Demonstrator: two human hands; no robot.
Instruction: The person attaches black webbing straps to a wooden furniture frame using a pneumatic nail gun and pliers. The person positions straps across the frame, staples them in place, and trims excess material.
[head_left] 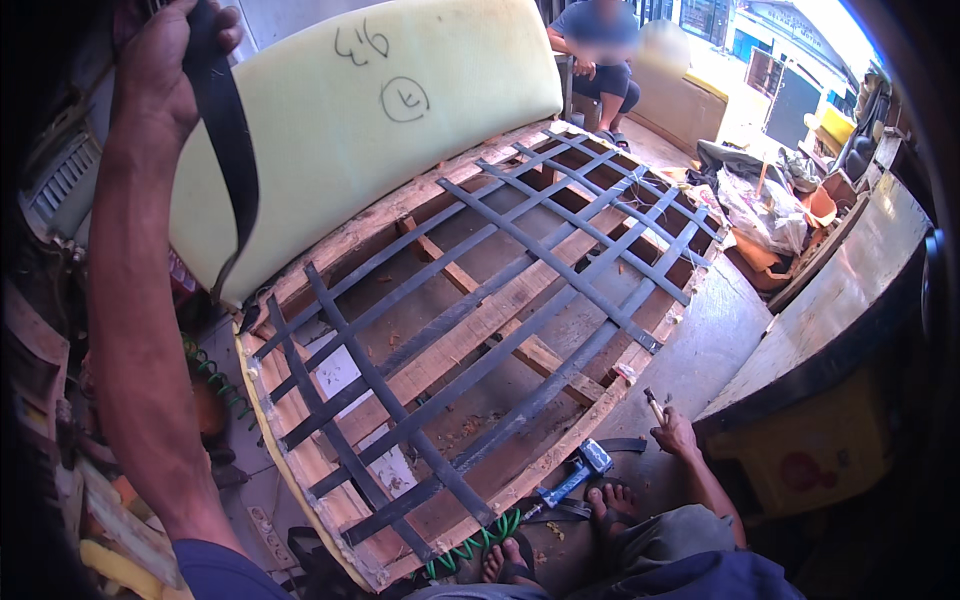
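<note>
Raised at the upper left, my left hand [175,60] is closed round a black webbing strap [232,150]. The strap hangs down to the corner of a wooden seat frame [480,345], which is laced with crossing dark webbing strips. Low on the right, beyond the frame's near edge, my right hand [676,436] grips a slim tool [655,406] with a pale handle and dark tip; its exact kind is unclear. On the floor by my feet lies a blue staple gun [590,463], with a green coiled hose [480,545] running near it.
A pale yellow foam backrest [450,80] with handwritten marks stands along the frame's far side. Another person [600,50] sits at the back. Plastic bags and scraps [755,200] lie at the right, beyond a long leaning panel [830,300]. A power strip [268,535] rests on the tiles.
</note>
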